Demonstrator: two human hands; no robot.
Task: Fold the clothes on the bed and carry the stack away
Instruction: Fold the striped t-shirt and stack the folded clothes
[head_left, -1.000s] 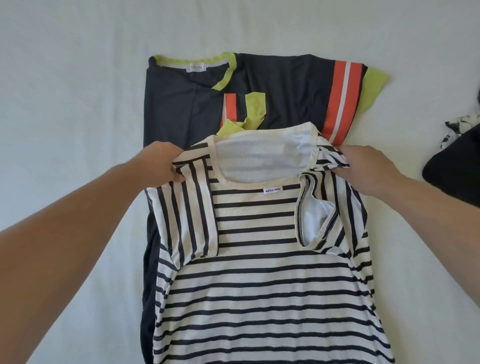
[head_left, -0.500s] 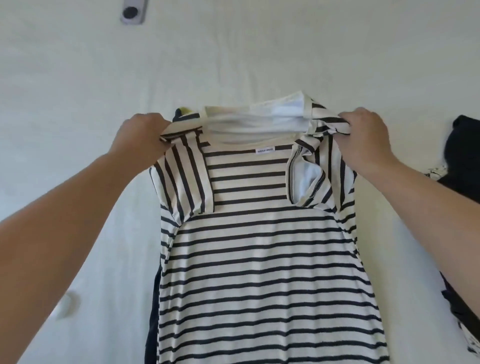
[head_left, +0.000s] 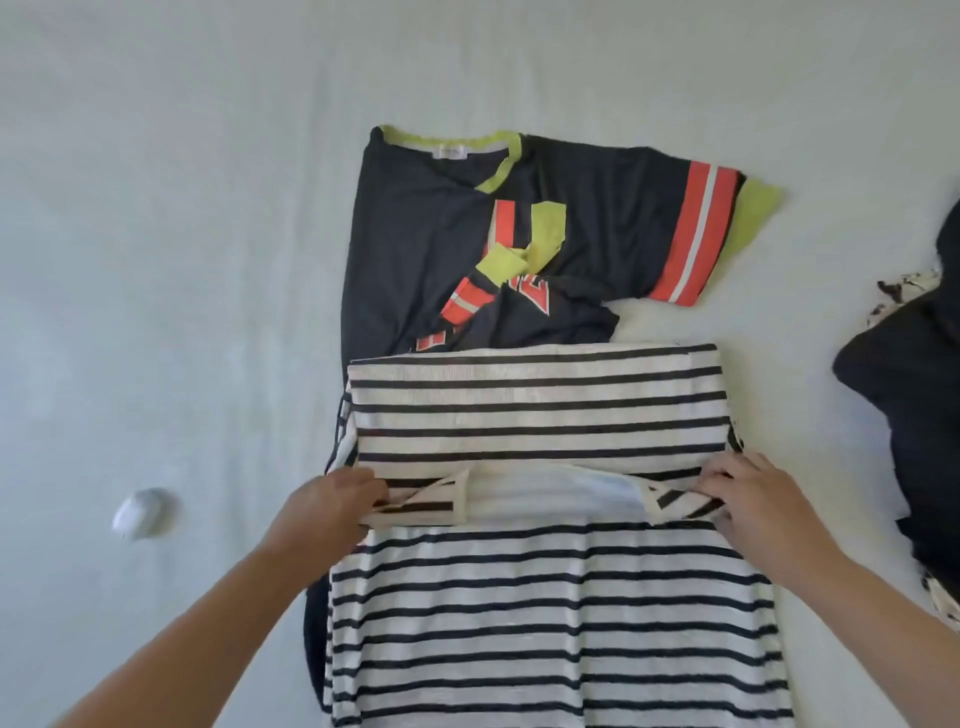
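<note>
A: Where was the striped shirt (head_left: 545, 613) at that point?

B: It lay lengthwise on the white bed sheet (head_left: 156, 260), on top of a dark navy jersey (head_left: 426, 234). Its top part was folded down toward the person, so a band of stripes (head_left: 540, 405) lay across the shirt's middle and the cream neckline (head_left: 550, 493) faced the near side.

A: And the hands?

B: The left hand (head_left: 332, 506) had its fingers curled around the left shoulder corner of the folded-over part, gripping the cloth. The right hand (head_left: 753, 504) pinched the right shoulder corner in the same way. Both rested low, right at the fold's free edge, against the lower layer of the shirt.

A: How much of the jersey was showing?

B: Its upper half, beyond the fold. It had a yellow-green collar, 1 sleeve stretched out to the right with orange and white bands, and orange lettering bunched in the middle. A thin dark strip of it also showed along the striped shirt's left edge.

A: Anything else on the bed?

B: A heap of dark clothes (head_left: 914, 395) at the right edge, with a patch of black-and-white print in it, well apart from the shirt. A small white rounded object (head_left: 143, 514) sat on the sheet to the left of the left forearm. I couldn't tell what it was.
</note>
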